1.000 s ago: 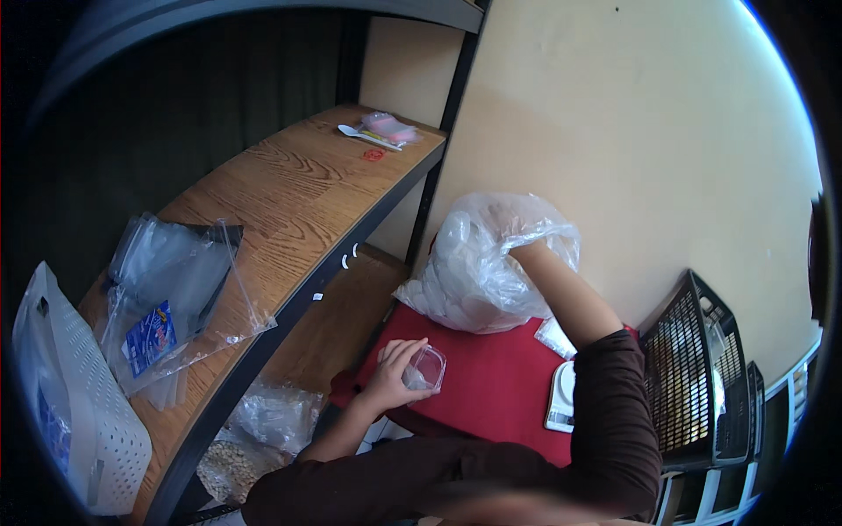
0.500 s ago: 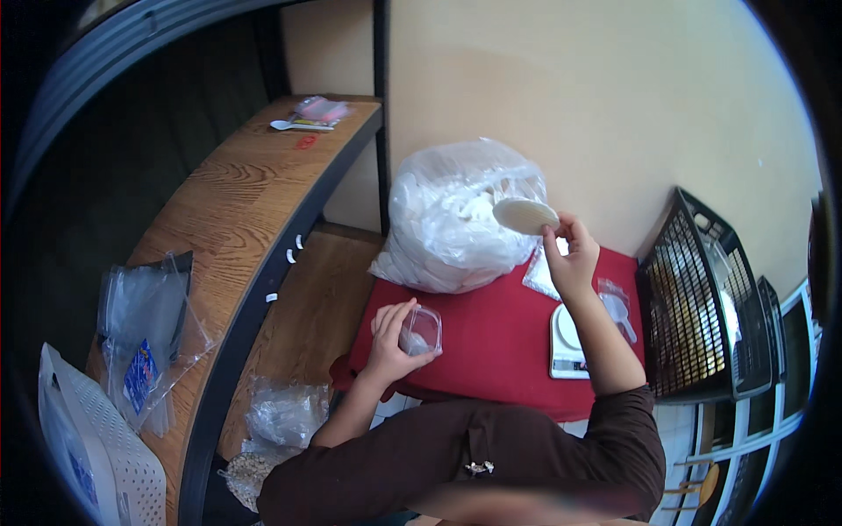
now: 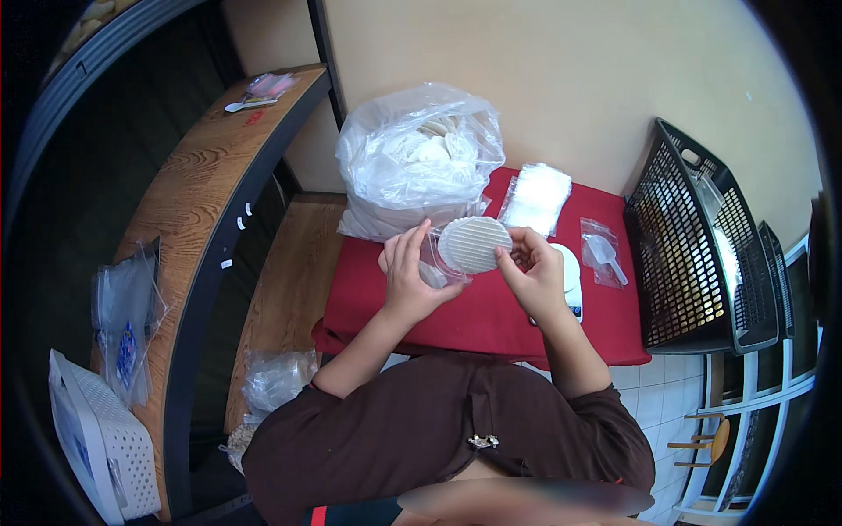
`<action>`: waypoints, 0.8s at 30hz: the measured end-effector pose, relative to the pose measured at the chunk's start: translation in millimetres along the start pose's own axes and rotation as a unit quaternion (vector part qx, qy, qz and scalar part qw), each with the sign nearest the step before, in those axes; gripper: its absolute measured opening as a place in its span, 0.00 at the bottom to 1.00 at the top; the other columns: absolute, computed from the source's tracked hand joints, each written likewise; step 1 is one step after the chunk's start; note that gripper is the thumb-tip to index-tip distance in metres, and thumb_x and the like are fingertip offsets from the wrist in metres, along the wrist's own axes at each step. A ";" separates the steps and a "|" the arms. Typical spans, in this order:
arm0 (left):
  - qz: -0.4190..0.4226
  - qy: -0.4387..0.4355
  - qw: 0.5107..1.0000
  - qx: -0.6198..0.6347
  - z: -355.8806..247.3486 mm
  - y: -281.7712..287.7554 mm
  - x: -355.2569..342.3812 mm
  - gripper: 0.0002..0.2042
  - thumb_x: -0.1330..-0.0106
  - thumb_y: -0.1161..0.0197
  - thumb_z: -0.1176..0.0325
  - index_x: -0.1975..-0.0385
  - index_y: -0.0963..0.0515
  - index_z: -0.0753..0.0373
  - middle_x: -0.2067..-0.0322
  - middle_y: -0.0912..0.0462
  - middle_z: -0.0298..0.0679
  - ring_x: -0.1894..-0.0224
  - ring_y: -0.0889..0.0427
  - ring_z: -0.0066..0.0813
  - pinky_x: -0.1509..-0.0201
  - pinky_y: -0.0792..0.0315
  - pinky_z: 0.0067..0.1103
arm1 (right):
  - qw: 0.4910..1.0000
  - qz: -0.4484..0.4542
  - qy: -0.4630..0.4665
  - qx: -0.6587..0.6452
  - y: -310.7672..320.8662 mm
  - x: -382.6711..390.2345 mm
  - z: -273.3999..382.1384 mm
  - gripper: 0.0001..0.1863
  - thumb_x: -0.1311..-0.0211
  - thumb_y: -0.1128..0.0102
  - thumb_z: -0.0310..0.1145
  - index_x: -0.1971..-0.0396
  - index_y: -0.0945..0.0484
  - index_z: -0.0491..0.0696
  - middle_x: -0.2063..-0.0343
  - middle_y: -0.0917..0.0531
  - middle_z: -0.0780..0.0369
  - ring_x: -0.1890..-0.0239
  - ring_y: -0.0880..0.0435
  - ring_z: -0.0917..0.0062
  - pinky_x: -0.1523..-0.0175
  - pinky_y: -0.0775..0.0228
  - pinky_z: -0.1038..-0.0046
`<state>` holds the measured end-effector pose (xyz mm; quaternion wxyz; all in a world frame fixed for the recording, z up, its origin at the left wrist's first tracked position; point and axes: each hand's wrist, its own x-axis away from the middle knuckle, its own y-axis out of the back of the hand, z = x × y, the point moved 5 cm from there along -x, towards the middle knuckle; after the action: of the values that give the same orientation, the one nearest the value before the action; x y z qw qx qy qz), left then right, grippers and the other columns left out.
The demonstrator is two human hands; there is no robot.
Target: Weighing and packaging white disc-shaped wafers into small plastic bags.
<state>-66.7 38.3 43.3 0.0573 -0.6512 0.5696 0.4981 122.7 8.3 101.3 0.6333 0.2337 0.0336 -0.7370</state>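
My left hand point(image 3: 410, 276) is closed round a small clear plastic container point(image 3: 431, 273), fingers along one side and thumb at its lower edge. Between the fingers and thumb of my right hand point(image 3: 539, 273) is a thin, round, off-white disc with ridges point(image 3: 474, 245), like a wafer. This disc is held up at the container's mouth and overlaps it, so most of the container's inside is hidden. Just beyond my hands stands a large clear plastic bag point(image 3: 373, 188), its top open, with many similar pale discs point(image 3: 430, 149) in it.
A red-covered table point(image 3: 377, 294) bears a white scale point(image 3: 570, 272), partly behind my right hand, clear bags point(image 3: 538, 197) and a bagged white scoop point(image 3: 602, 251). On the right stands a black crate point(image 3: 684, 245); on the left, a wooden shelf point(image 3: 206, 202) and a perforated white basket point(image 3: 127, 447).
My right hand has brought the disc down and leftward from beside the big bag to the container. My left hand has raised the container toward it. The view has shifted too.
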 end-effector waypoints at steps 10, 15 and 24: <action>0.006 0.045 0.996 0.080 -4.6 -4.3 17.6 0.52 0.64 0.19 0.52 0.35 0.39 0.63 0.43 0.30 0.44 0.42 0.34 0.43 0.38 0.41 0.38 | 0.994 0.080 -0.010 -0.070 1.1 8.4 10.3 0.09 0.39 0.39 0.22 0.59 0.24 0.37 0.71 0.18 0.65 0.68 0.20 0.89 0.64 0.27 0.83; -0.013 0.047 0.986 0.157 1.5 1.0 25.8 0.51 0.63 0.19 0.55 0.36 0.38 0.64 0.44 0.30 0.44 0.46 0.32 0.40 0.39 0.36 0.35 | 0.977 0.102 -0.040 -0.181 0.9 -4.2 7.8 0.11 0.36 0.40 0.22 0.55 0.26 0.39 0.65 0.19 0.66 0.65 0.21 0.88 0.63 0.29 0.84; -0.027 0.075 0.985 0.154 8.3 20.7 32.1 0.47 0.61 0.20 0.59 0.36 0.36 0.62 0.47 0.29 0.41 0.44 0.30 0.35 0.40 0.38 0.31 | 0.991 -0.035 -0.005 -0.125 -11.7 -140.2 -43.1 0.13 0.37 0.39 0.27 0.55 0.25 0.36 0.70 0.17 0.62 0.72 0.20 0.83 0.67 0.28 0.80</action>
<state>-92.8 14.5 26.4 0.1281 -0.6853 0.6243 0.3525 137.1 154.2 114.4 0.6317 0.1479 0.1310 -0.7496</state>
